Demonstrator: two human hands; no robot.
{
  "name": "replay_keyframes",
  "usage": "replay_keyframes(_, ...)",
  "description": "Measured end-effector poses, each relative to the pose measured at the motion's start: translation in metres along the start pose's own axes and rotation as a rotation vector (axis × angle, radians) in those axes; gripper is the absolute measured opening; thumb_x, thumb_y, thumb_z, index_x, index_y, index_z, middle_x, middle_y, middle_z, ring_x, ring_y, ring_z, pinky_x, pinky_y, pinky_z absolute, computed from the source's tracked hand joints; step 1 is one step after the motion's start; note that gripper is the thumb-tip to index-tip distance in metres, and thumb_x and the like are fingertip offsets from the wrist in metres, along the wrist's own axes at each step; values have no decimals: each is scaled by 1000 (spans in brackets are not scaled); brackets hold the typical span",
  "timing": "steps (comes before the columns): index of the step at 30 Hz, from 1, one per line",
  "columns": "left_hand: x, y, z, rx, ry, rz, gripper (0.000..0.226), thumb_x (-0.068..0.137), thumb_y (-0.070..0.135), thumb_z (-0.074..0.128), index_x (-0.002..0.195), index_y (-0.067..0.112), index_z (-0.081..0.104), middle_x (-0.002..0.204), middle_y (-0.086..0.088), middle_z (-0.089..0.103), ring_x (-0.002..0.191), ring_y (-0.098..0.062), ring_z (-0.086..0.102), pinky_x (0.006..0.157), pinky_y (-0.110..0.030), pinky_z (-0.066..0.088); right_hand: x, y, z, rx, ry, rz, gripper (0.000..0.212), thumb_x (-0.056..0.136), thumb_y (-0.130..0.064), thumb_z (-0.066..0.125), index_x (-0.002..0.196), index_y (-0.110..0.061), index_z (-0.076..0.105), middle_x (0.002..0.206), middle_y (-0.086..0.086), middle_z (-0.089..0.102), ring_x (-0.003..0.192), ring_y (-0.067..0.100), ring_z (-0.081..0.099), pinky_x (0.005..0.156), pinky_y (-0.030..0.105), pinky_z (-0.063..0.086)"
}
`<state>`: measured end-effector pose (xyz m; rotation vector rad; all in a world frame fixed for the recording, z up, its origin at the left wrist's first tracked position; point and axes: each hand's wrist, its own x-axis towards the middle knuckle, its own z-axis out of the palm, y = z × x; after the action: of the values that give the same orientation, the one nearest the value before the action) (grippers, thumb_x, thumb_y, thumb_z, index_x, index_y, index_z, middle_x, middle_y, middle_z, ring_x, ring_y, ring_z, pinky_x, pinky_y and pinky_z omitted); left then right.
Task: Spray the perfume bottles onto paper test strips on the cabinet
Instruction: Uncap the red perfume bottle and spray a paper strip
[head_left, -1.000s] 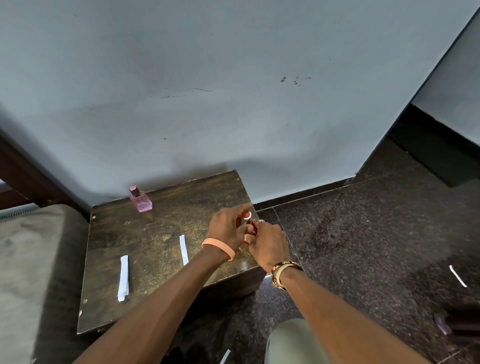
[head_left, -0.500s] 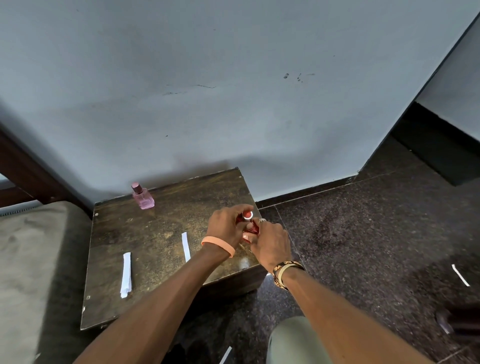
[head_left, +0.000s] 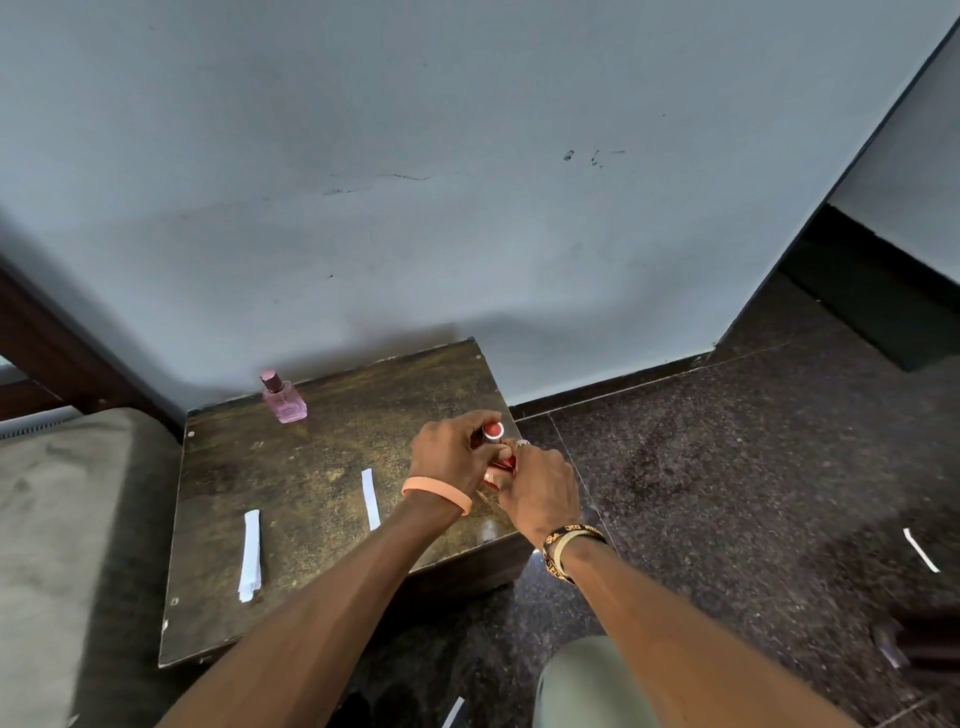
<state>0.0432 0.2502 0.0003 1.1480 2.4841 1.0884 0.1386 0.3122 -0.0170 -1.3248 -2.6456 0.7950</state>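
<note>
Together, left hand (head_left: 451, 448) and right hand (head_left: 541, 489) clasp a glossy, round-capped red bottle (head_left: 493, 432).

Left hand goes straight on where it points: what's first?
The left hand grips the red bottle, so that comes first. Just past it is probably the right hand, holding the bottle's lower part. Depth unclear.

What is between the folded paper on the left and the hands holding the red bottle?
One flat white paper strip lies on the cabinet there, short of the left hand gripping the red bottle. The head view shows it.
</note>
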Motion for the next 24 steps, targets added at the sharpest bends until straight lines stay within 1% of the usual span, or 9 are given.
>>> replay_keyframes(3,-1,4,1,4,-48,19,43,81,11,73,122,22,64,108,1,72,95,-14,67,88,-32,55,0,0,1,7,5,-7,23,87,-27,72,107,-17,65,94,4,71,90,22,70,82,35,59)
replay_keyframes(5,0,4,0,42,-91,83,41,83,6,69,120,22,66,107,1,73,97,-17,67,89,-33,55,-1,1,3,-4,16,-4,23,86,-28,73,105,-16,65,95,5,71,91,23,69,82,36,59)
replay_keyframes(8,3,-1,-4,47,-55,51,32,78,15,77,108,21,72,100,4,75,90,-10,69,85,-27,55,-1,1,4,-9,11,5,27,86,-29,72,109,-16,64,98,6,68,94,24,67,82,36,58)
replay_keyframes(11,4,-2,-3,-4,9,-9,33,70,25,84,101,21,74,92,6,75,80,-4,68,77,-24,57,-1,0,4,7,6,10,28,88,-31,71,112,-19,64,101,5,68,95,23,67,82,34,57)
replay_keyframes(12,3,-1,-3,-7,6,-11,36,70,24,83,105,21,73,94,6,75,80,-5,67,77,-23,56,0,-1,4,10,6,11,27,88,-31,70,112,-19,64,100,5,68,94,22,67,82,34,58)
replay_keyframes(15,2,-3,0,17,-97,39,50,77,14,77,123,24,63,106,4,72,89,-11,66,83,-25,54,-1,1,4,11,7,6,21,88,-32,70,104,-20,63,94,3,68,89,21,67,80,35,59)
replay_keyframes(18,1,-9,-2,9,-92,48,43,79,6,74,118,23,67,108,2,73,96,-13,68,89,-32,55,-2,0,7,-4,9,8,26,86,-33,72,105,-18,63,95,4,68,90,23,67,81,35,58)
replay_keyframes(21,2,-12,-4,12,-47,57,35,75,7,77,108,20,72,102,2,74,91,-12,69,86,-34,57,-2,-1,6,-7,9,2,28,84,-33,74,106,-19,63,96,3,68,91,22,67,82,35,58)
replay_keyframes(24,3,-8,-3,37,-66,59,41,78,10,75,117,23,68,106,2,73,94,-14,68,88,-32,56,-1,-1,5,-1,10,11,27,85,-31,74,106,-18,64,96,4,68,90,22,67,82,34,58)
